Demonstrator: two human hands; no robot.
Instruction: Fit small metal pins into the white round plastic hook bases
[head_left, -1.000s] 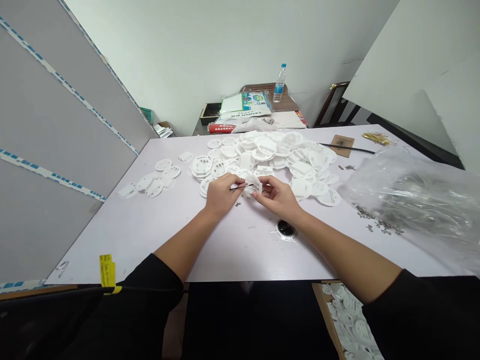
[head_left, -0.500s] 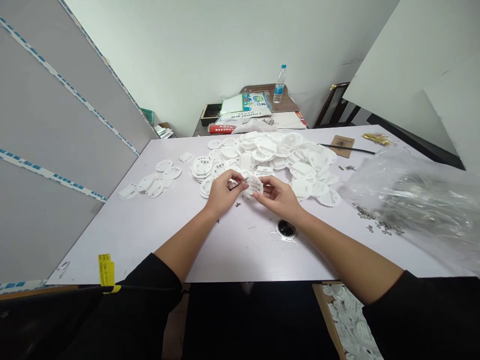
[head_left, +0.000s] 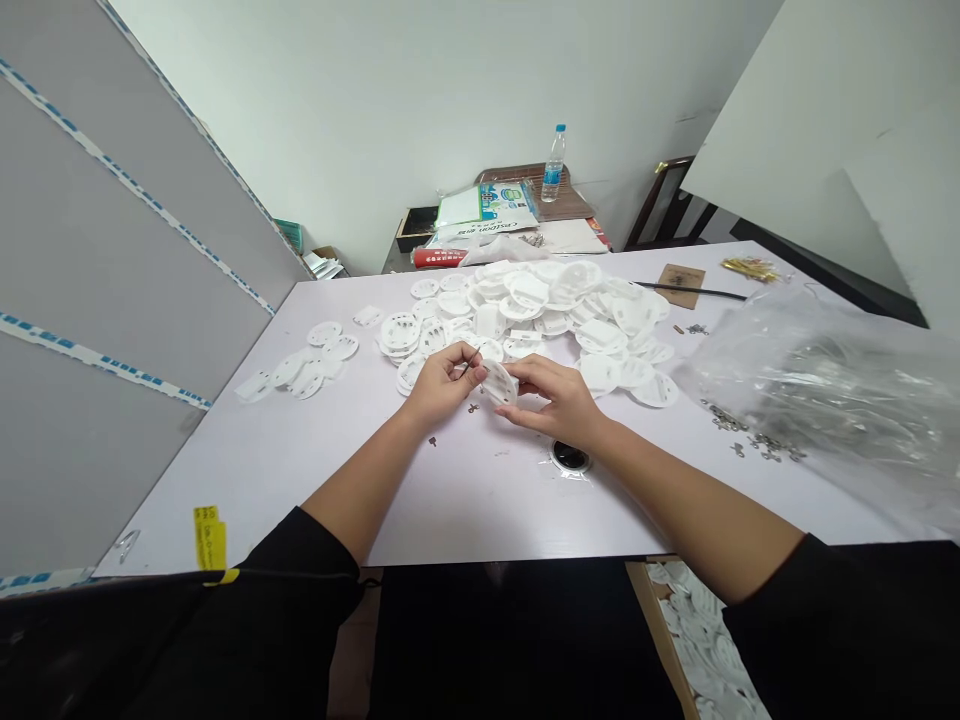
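Note:
My left hand (head_left: pixel 442 384) is closed in a pinch on a thin dark metal pin, its tip against a white round plastic disc (head_left: pixel 498 382). My right hand (head_left: pixel 555 396) grips that disc from the right and tilts it on edge just above the table (head_left: pixel 300 470). Right behind both hands lies a big heap of the same white discs (head_left: pixel 555 310). A few small metal bits (head_left: pixel 474 408) lie on the table below my left hand.
A smaller group of white discs (head_left: pixel 307 362) lies at the left. A clear plastic bag (head_left: pixel 832 390) with loose metal parts (head_left: pixel 750 438) beside it fills the right. A round hole (head_left: pixel 570 458) is near the front edge. A box of discs (head_left: pixel 697 630) stands below the table.
The disc has turned from lying flatter to standing on edge between my hands. Both hands have stayed in the same spot; the view has shifted slightly.

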